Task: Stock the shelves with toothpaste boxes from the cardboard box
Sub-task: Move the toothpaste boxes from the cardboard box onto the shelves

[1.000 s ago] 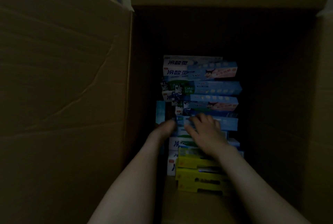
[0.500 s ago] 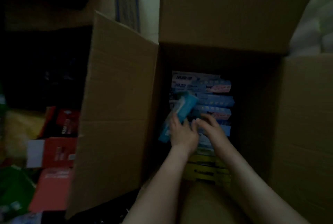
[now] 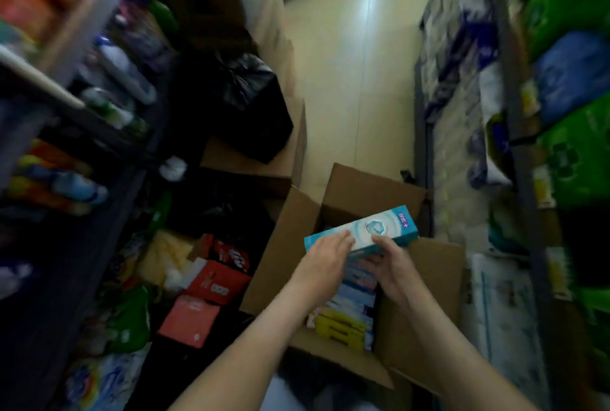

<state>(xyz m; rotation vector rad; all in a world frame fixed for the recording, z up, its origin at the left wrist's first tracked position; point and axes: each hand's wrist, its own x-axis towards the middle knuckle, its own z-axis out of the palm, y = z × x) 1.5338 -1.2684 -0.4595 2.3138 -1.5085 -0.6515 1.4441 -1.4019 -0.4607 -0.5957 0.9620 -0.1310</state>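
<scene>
On the left stand the blurred shelves (image 3: 66, 100) with bottles, and below them some red packets (image 3: 211, 282) lie on the floor. Next comes the left hand (image 3: 325, 262), its fingers laid over the top face of the teal toothpaste box (image 3: 363, 229) at its left end; the thumb is hidden. The box is held level, just above the open cardboard box (image 3: 429, 295). The right hand (image 3: 391, 262) pinches it near the middle, thumb on top and fingers beneath, so both hands are close together on the same box. I judge it light and rather stiff, but the thin card can dent, and its glossy faces may slip. It is better to hold it across the long edges than to press the flat faces. More toothpaste boxes (image 3: 343, 321) lie inside the carton. On the far right are green packs (image 3: 574, 153).
</scene>
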